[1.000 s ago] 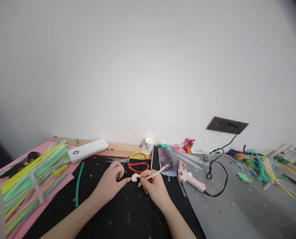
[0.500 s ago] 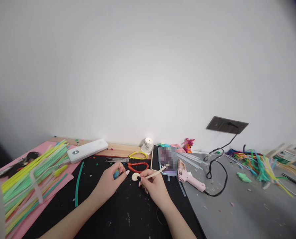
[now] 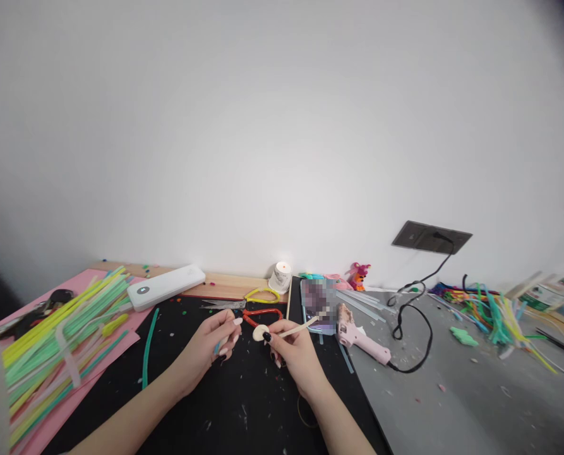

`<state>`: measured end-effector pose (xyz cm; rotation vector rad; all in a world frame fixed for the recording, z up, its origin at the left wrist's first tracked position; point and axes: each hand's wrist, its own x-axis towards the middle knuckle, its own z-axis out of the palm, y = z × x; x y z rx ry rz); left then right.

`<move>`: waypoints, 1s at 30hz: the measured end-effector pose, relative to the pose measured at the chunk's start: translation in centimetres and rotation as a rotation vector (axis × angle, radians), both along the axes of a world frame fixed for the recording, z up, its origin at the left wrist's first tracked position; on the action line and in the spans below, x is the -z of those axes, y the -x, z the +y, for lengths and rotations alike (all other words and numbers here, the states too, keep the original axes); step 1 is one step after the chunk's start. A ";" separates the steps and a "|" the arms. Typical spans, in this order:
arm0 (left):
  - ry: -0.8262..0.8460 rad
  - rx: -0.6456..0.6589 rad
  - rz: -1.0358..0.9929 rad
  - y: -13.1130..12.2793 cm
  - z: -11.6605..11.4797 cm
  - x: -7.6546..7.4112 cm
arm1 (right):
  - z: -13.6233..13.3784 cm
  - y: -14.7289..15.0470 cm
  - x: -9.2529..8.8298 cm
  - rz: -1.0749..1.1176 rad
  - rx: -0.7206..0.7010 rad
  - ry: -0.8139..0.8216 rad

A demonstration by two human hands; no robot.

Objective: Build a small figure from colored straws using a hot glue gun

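Note:
My right hand [image 3: 292,349] pinches a cream pipe cleaner [image 3: 303,326] whose near end is wound into a flat round coil [image 3: 259,332]. Its straight tail points up and right toward the phone. To the left, my left hand [image 3: 210,344] is closed, fingertips together around a small blue piece [image 3: 217,347] that mostly hides behind the fingers. A small gap separates this hand from the coil. Just beyond both hands lie scissors [image 3: 263,314] with red and yellow handles, blades pointing left. A black mat [image 3: 234,404] lies beneath.
A pink glue gun [image 3: 364,341] with a black cord rests right of a phone [image 3: 317,309]. Glue sticks [image 3: 367,303] lie behind it. Left are a white power bank [image 3: 168,287], a green pipe cleaner [image 3: 149,347] and bundled pipe cleaners [image 3: 64,335]. A paper cup [image 3: 280,278] stands by the wall.
My left hand has turned and drawn its fingertips together, covering more of the blue piece. My right hand still holds the coiled pipe cleaner in nearly the same spot.

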<state>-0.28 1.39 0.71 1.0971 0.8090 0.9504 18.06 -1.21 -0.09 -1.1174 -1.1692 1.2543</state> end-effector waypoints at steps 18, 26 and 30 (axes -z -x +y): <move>-0.103 0.303 0.091 -0.1 -0.3 0.8 | -1.0 0.2 -0.7 -0.022 -0.364 0.152; -0.045 0.209 0.000 -0.2 1.0 2.3 | -0.7 -0.2 -0.7 0.155 -0.162 0.096; -0.043 0.244 -0.025 -0.2 1.5 3.1 | -0.8 -0.2 -1.0 0.194 -0.168 0.135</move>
